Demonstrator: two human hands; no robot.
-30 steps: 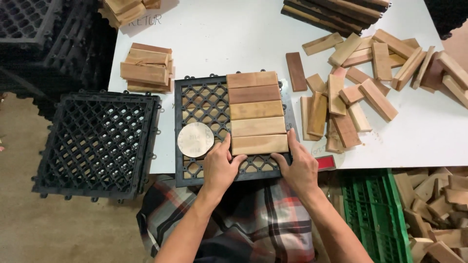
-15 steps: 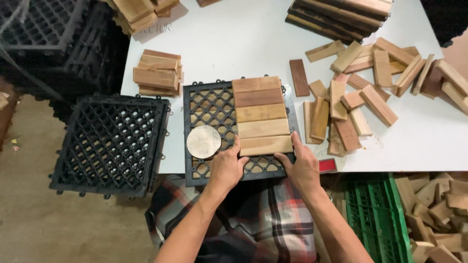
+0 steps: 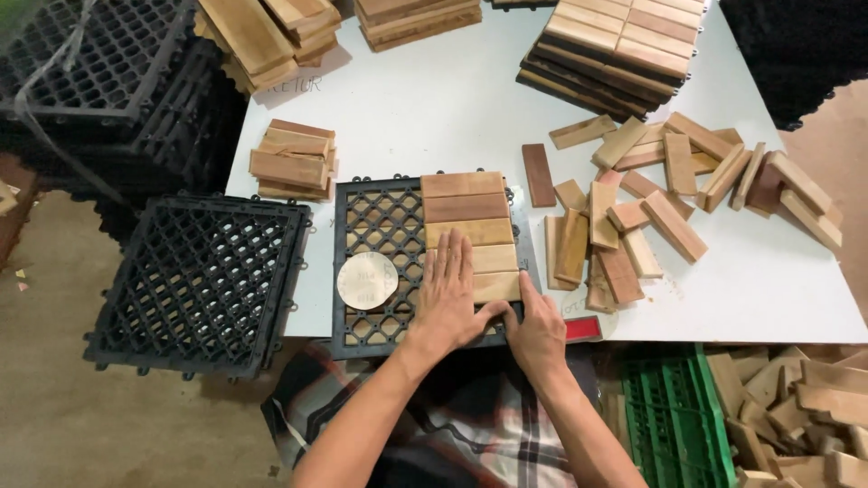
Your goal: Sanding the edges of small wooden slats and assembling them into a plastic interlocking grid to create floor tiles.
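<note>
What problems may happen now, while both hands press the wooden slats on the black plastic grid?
1. The black grid overhangs the white table edge near the body, so pressing there may tip it.
2. The right hand grips at the slats' corner; fingers might get pinched.
3. The left hand lies beside the round sanding disc, which may slide off.

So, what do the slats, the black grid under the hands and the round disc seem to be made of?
The slats: bare, matte wood, with grain and mixed tan and reddish tones. The black grid: probably moulded plastic, going by its even lattice and slight sheen. The round disc: pale and flat, perhaps paper or sandpaper; hard to tell.
</note>
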